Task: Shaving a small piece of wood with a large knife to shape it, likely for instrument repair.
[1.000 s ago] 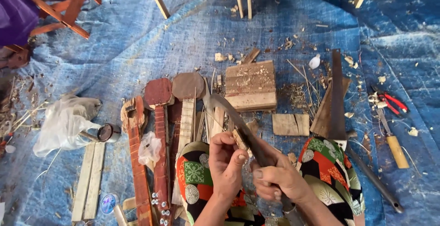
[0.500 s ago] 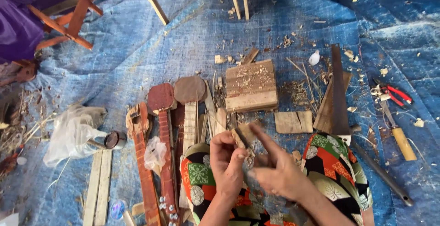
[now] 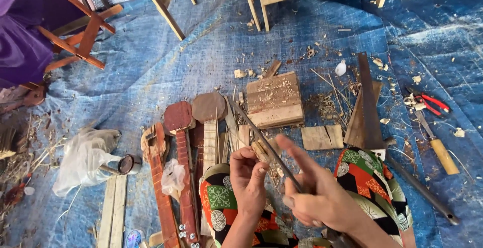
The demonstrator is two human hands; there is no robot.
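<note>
My right hand (image 3: 314,192) grips the handle end of a long dark blade (image 3: 261,140) that points up and to the left over my lap. My left hand (image 3: 248,175) pinches a small wooden piece (image 3: 261,152) beside the blade's edge. Both hands hover above my knees, which are covered in patterned cloth (image 3: 221,197). Just beyond the hands a worn wooden block (image 3: 275,99) rests on the blue tarp (image 3: 201,52).
Unfinished wooden instrument necks and bodies (image 3: 178,142) lie left of my knees. A saw (image 3: 369,102), red-handled pliers (image 3: 427,102) and a wooden-handled tool (image 3: 436,145) lie to the right. A white plastic bag (image 3: 83,157) sits at left, wooden stool legs (image 3: 161,6) at the back.
The blade has tilted from lying across my hands to pointing up-left. My right hand has opened its fingers outward along the handle. The view has shifted down slightly.
</note>
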